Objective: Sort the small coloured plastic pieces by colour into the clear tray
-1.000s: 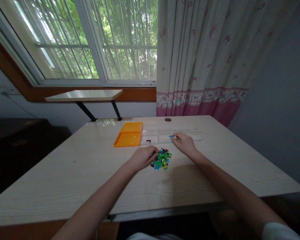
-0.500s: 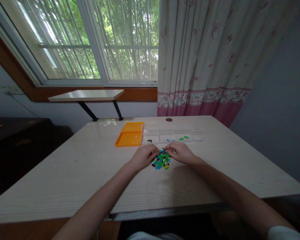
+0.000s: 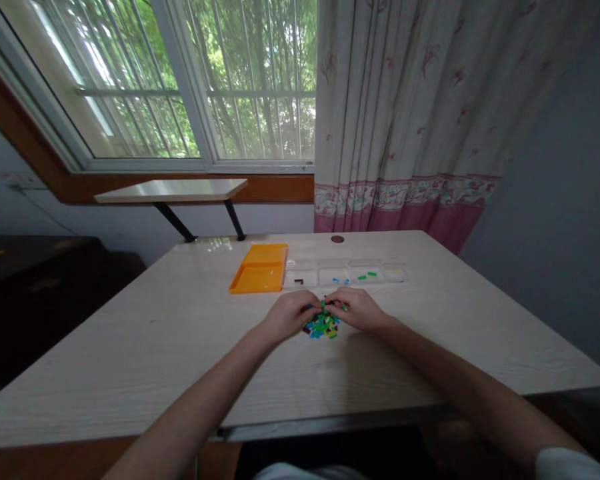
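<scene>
A small heap of tiny building bricks (image 3: 322, 327) in green, blue, brown and yellow lies on the table. At its left edge is my left hand (image 3: 290, 313), its fingers pressed together among the pieces. From the other side my right hand (image 3: 359, 308) reaches in, thumb and fingertips closed over the heap's upper part. Both sets of fingertips nearly meet; what they pinch is too small to make out. Just beyond the hands stands a clear compartment tray (image 3: 317, 273). Separate compartments hold a brown piece (image 3: 299, 282), blue pieces (image 3: 335, 280), green pieces (image 3: 372, 274) and a yellow piece (image 3: 395, 272).
An open orange case (image 3: 257, 279) adjoins the tray's left end. A round brown disc (image 3: 337, 239) is set near the pale table's (image 3: 130, 347) back edge. A raised shelf (image 3: 175, 191) stands at the back left, below the window. A curtain (image 3: 405, 133) hangs behind.
My right hand has shifted slightly left and down, so its fingertips are closer to my left hand over the heap. My left hand has barely moved.
</scene>
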A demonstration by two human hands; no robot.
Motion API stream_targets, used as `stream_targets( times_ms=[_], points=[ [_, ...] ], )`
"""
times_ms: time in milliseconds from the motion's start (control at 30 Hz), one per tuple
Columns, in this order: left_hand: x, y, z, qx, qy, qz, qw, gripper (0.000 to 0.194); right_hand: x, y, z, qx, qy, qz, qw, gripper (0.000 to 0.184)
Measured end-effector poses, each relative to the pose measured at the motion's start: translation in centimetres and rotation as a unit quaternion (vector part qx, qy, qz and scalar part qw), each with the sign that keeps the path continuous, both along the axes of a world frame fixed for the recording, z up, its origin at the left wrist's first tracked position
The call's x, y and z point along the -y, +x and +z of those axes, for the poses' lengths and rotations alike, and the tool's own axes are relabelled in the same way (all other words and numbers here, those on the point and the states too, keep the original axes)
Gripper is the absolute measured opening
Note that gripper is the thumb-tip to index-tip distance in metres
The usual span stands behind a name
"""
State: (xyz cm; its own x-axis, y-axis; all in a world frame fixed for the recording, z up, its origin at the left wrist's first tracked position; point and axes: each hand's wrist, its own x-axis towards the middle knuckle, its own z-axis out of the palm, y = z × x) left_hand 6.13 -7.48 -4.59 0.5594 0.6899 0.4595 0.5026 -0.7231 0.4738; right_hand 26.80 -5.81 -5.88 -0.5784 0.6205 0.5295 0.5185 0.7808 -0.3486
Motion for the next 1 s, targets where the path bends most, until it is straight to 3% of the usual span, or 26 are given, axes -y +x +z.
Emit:
stream_targets(
  times_ms=[100,233,367,600,1000],
  points=[
    [0.1,0.1,0.1,0.003,0.003,0.001,1.0,0.012,0.0,0.0,0.0,-0.007,0.003,0.003,1.0,0.016],
    [-0.1,-0.4,0.7,-0.009,0.001,0.06,0.998,0.016,0.3,0.3,0.8,-0.033,0.021,-0.008,0.999,0.019],
    [-0.4,-1.4,1.1,-0.094,0.02,0.091,0.991,0.019,0.6,1.2,2.0,-0.066,0.069,-0.05,0.994,0.022],
    [-1.0,-2.2,0.7,-0.199,0.017,0.067,0.978,0.024,-0.7,3.4,2.6,-0.095,0.118,-0.12,0.981,0.021],
    [-1.0,-2.0,0.5,-0.234,0.011,0.051,0.971,0.023,-0.9,3.5,2.5,-0.095,0.119,-0.12,0.981,0.021]
  ],
)
